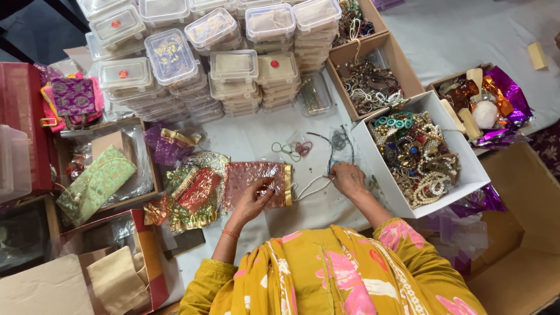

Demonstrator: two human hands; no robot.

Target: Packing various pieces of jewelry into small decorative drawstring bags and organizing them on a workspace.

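The left hand (252,201) rests palm-down on the lower edge of a pink pouch (256,182) of sheer fabric with gold trim, which lies flat on the grey cloth (251,140) directly in front of the person. The fingers (265,185) are curled loosely and press the pouch from above; the thumb side overlaps the fabric, so the pouch sits under and just ahead of the fingertips.

The right hand (348,178) lies to the right of the pouch, apart from it. Its fingers are bent inward and pinched on a thin white cord (312,188) that runs from the pouch's gold-trimmed edge to the hand. Whether anything else is held in that pinch cannot be determined.

A white box (466,169) of mixed bead jewellery stands just beside the right hand. A red and gold pouch (197,191) lies just left of the pink pouch. Stacked clear lidded containers (233,67) occupy the far side of the cloth.
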